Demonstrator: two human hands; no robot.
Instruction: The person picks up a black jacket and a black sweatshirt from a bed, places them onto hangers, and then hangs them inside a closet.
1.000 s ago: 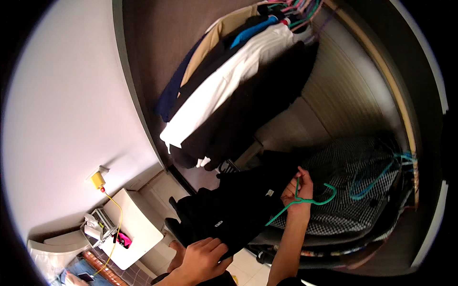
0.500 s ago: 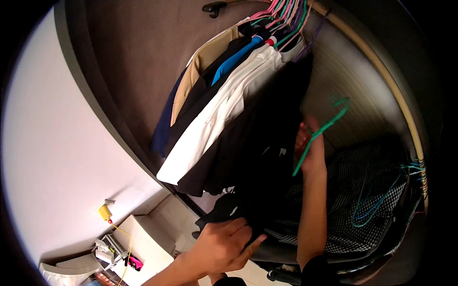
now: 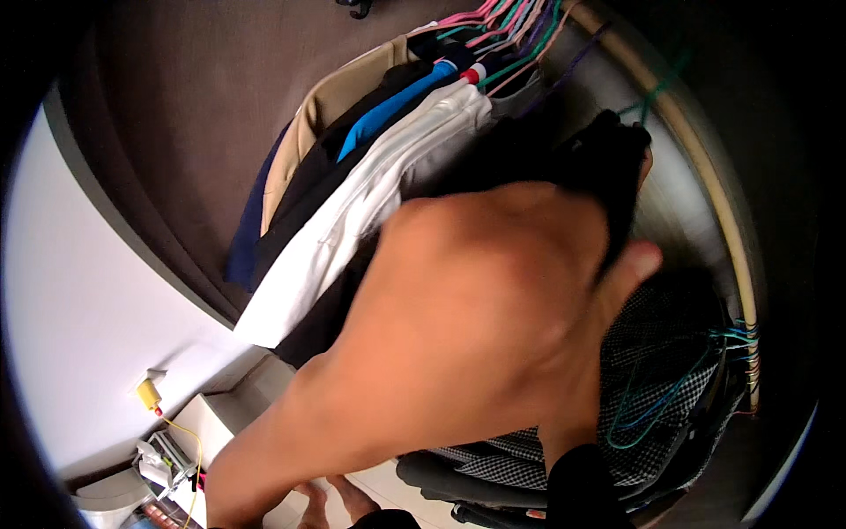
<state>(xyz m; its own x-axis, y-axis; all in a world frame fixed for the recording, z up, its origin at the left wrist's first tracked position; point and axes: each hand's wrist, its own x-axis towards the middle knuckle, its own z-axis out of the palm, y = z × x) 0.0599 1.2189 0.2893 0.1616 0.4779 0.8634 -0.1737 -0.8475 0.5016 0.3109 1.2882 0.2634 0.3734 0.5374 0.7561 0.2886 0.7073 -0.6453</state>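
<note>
1. While much of the view is covered by the left hand (image 3: 493,282), a black garment (image 3: 612,163) is seen just beyond its knuckles, with the lower part hidden.
2. Most of the left hand's fingers are hidden behind its back; only the thumb is seen, stretched out, so whether cloth is pinched cannot be told.
3. By the garment's upper edge, only a sliver of the right hand (image 3: 648,167) is shown; its closure cannot be told.
4. Just above that hand, the blurred hook of a green hanger (image 3: 650,101) is seen near a wooden rod (image 3: 742,273); whether the rod is touched cannot be told.
5. Left of both hands, a white garment (image 3: 361,207), a blue one (image 3: 379,119) and a tan one (image 3: 322,115) are hung.
6. Below the right hand, a checked garment (image 3: 674,379) is seen.
</note>
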